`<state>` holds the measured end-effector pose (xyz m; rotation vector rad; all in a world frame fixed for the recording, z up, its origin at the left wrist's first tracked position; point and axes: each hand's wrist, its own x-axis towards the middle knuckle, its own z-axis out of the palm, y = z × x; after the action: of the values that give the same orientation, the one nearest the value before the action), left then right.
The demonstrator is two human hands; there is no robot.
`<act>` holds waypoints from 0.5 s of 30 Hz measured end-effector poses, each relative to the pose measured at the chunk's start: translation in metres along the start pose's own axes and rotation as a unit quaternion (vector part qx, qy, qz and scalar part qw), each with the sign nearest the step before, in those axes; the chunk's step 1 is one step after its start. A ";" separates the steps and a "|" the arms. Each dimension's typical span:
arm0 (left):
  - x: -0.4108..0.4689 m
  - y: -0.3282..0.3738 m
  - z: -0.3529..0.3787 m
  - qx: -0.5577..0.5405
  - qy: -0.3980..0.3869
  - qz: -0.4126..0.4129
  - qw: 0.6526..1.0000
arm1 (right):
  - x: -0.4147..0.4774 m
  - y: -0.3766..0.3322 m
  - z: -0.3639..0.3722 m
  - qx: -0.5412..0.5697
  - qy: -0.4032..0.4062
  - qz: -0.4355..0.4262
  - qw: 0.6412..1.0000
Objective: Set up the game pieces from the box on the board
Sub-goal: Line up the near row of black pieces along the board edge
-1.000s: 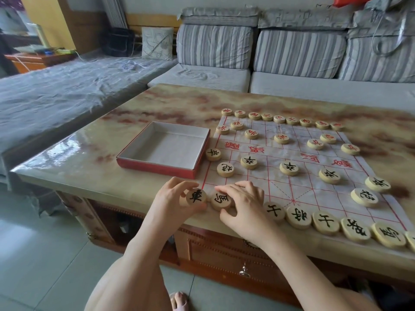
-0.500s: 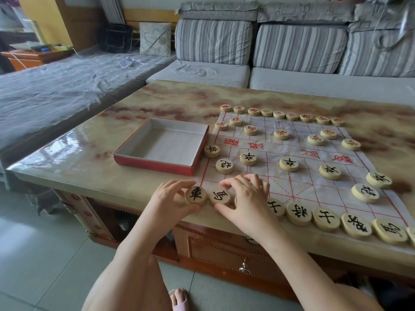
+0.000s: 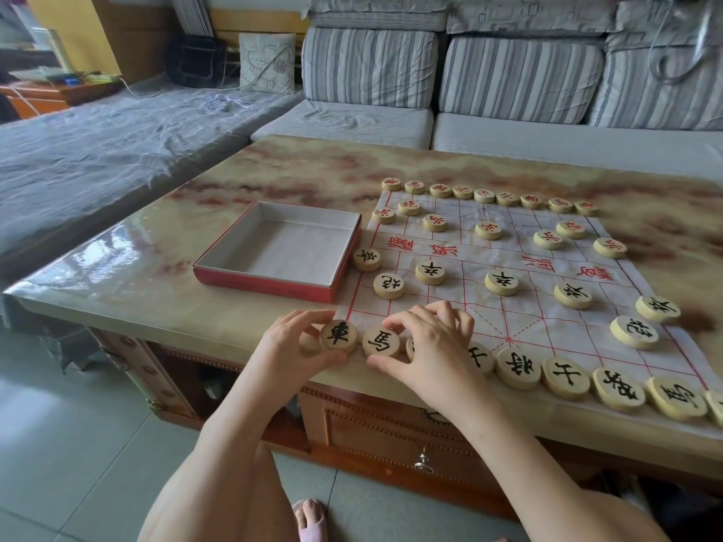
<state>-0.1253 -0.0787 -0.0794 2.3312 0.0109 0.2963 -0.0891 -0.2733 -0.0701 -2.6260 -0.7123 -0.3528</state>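
On the glossy marbled table [image 3: 117, 275], a white red-gridded paper board [image 3: 547, 326] lies at three o'clock from the empty red cardboard box [image 3: 266, 286]. A drag could shift the sheet, spilling edge pieces. At its seven o'clock corner the left hand [image 3: 285, 354], fingers curled, pinches the round wooden chariot disc [image 3: 338, 336]; the right hand [image 3: 430, 354], arched, pinches the horse disc [image 3: 381, 343] beside it

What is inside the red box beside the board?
No pieces show inside the red box; only its bare white floor is visible. The box's near wall hides a thin strip of that floor along the near side, so that strip cannot be checked.
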 end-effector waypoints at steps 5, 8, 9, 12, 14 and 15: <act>0.002 -0.003 0.002 -0.007 0.002 0.001 1.000 | -0.001 0.001 0.001 0.030 -0.011 -0.001 0.999; 0.002 -0.003 0.003 -0.009 0.003 0.000 1.000 | -0.001 0.001 0.002 0.029 -0.014 -0.004 0.999; 0.002 -0.003 0.003 -0.009 0.002 -0.001 1.000 | -0.001 0.002 0.003 0.029 -0.013 -0.004 0.999; 0.003 -0.003 0.003 -0.008 0.005 0.001 1.000 | -0.001 0.001 0.003 0.027 -0.015 -0.004 1.000; 0.003 -0.004 0.003 -0.007 0.004 0.002 1.000 | -0.001 0.001 0.003 0.027 -0.020 -0.001 0.999; 0.003 -0.005 0.004 -0.006 0.003 0.002 1.000 | -0.001 0.001 0.003 0.028 -0.023 0.002 0.999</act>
<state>-0.1216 -0.0774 -0.0849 2.3179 0.0070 0.3040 -0.0890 -0.2731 -0.0730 -2.5905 -0.7225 -0.2681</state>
